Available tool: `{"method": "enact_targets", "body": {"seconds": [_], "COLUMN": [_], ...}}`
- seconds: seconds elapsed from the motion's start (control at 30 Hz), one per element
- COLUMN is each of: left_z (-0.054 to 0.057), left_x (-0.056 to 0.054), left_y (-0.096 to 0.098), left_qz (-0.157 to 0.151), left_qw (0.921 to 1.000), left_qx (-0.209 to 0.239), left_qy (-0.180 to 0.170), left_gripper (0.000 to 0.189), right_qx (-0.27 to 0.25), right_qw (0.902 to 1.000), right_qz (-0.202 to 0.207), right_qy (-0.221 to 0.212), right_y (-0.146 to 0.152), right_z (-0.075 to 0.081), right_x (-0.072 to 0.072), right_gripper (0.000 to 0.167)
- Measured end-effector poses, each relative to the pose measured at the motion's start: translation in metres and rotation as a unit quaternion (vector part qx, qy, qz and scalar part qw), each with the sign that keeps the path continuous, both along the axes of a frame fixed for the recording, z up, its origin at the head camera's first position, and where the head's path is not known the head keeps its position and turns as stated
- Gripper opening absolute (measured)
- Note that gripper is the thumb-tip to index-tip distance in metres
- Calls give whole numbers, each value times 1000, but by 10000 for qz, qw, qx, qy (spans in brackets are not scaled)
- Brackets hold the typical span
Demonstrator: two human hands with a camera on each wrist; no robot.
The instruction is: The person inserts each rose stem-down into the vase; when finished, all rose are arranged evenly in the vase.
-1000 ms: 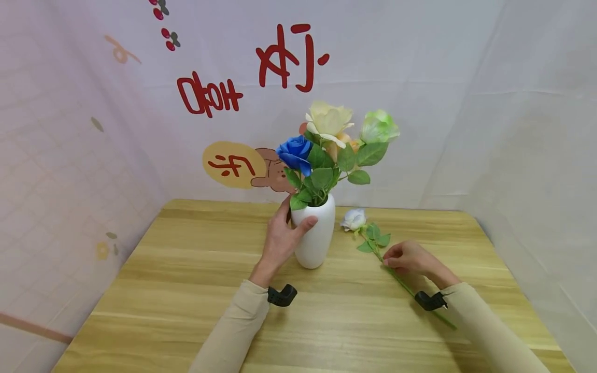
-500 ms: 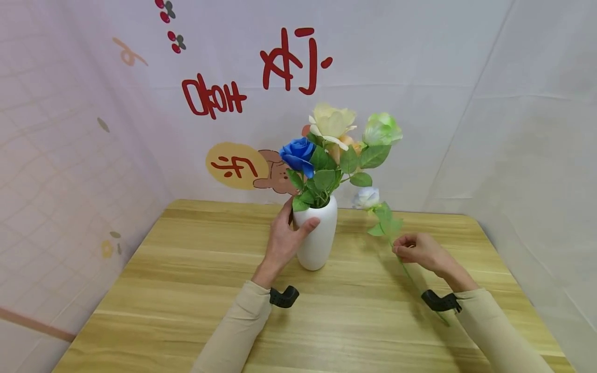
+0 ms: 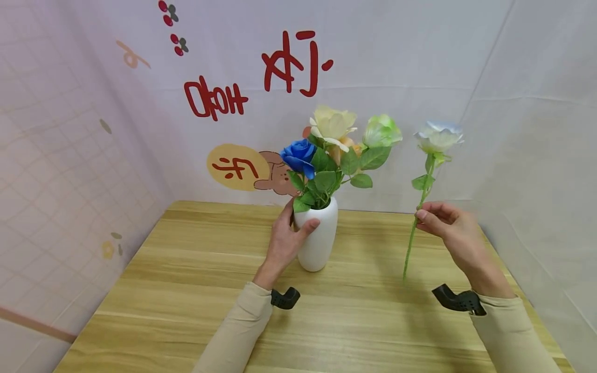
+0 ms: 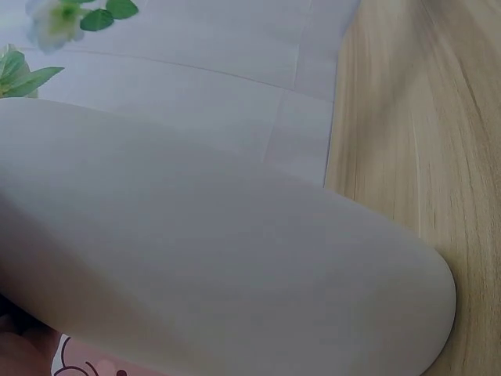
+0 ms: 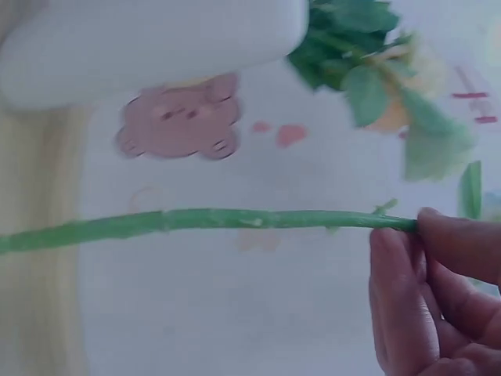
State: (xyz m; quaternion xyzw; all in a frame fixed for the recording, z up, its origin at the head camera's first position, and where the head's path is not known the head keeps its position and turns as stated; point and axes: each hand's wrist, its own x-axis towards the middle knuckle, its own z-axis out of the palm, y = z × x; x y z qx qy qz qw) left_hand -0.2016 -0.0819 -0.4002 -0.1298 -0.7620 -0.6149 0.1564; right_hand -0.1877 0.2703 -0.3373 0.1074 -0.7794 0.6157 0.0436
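My left hand [image 3: 285, 239] grips the upper part of a white vase [image 3: 319, 241] that stands upright on the table. Its thumb lies across the near side, and most of the fingers are hidden behind. In the vase are a blue rose [image 3: 299, 155], a cream flower [image 3: 332, 124], a pale green flower [image 3: 381, 131], and a partly hidden orange one. To the right, my right hand [image 3: 454, 233] pinches the stem of a white-blue rose [image 3: 438, 138] between thumb and fingers. That rose is nearly upright, bloom on top. In the right wrist view its green stem [image 5: 235, 218] runs leftward from the fingertips.
The wooden table [image 3: 196, 311] meets a white cloth backdrop [image 3: 396, 57] printed with red characters and a cartoon bear. More cloth hangs along the left and right sides. A black wrist camera [image 3: 459, 300] sits on the right sleeve, another on the left.
The white-blue rose, first lying on the table, has been lifted and turned upright by my right hand, which moved up and right. My left hand stays on the vase.
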Motion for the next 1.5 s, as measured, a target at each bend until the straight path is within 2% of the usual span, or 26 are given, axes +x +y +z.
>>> {"method": "enact_targets", "body": {"seconds": [0.1, 0.17, 0.2, 0.27, 0.37, 0.53, 0.6, 0.73, 0.83, 1.03, 1.2, 1.4, 1.5], "left_z": [0, 0, -1, -1, -1, 0, 1, 1, 1, 0, 1, 1, 1], "left_x": [0, 0, 0, 0, 0, 0, 0, -1, -1, 0, 0, 0, 0], "left_y": [0, 0, 0, 0, 0, 0, 0, 0, 0, 0, 1, 0, 0], "left_qz": [25, 32, 43, 43, 33, 33, 38, 50, 53, 30, 28, 29, 18], "left_qw": [10000, 10000, 10000, 10000, 10000, 10000, 10000, 9999, 9999, 9999, 9999, 10000, 10000], "left_qx": [-23, -42, -58, -74, -81, -74, -85, -87, -95, -74, -87, -64, -53], "left_qy": [27, 41, 46, 50, 35, 21, 31, 55, 67, 72, 62, 39, 34], "left_gripper": [112, 112, 112, 112, 112, 111, 111, 111, 110, 110, 110, 110, 110], "right_qx": [-890, -1517, -1846, -2573, -3210, -3590, -3827, -4411, -4680, -5001, -5140, -5498, -5480], "right_qw": [9958, 9876, 9814, 9630, 9409, 9236, 9125, 8835, 8677, 8463, 8326, 8139, 8168], "right_qz": [-65, -8, 31, 199, 269, -86, -158, -121, -151, -64, -39, 48, 24], "right_qy": [183, 407, 531, 773, 1051, 1340, 1434, 1573, 1669, 1833, 2063, 1876, 1806], "right_y": [-4, -9, -11, -16, -22, -35, -41, -52, -60, -75, -87, -97, -103], "right_z": [10, 16, 19, 26, 36, 54, 60, 71, 78, 87, 94, 98, 96], "right_x": [6, 10, 12, 14, 18, 22, 22, 21, 19, 17, 15, 10, 6], "right_gripper": [18, 11, 8, 10, 12, 7, 7, 7, 7, 7, 8, 12, 14]}}
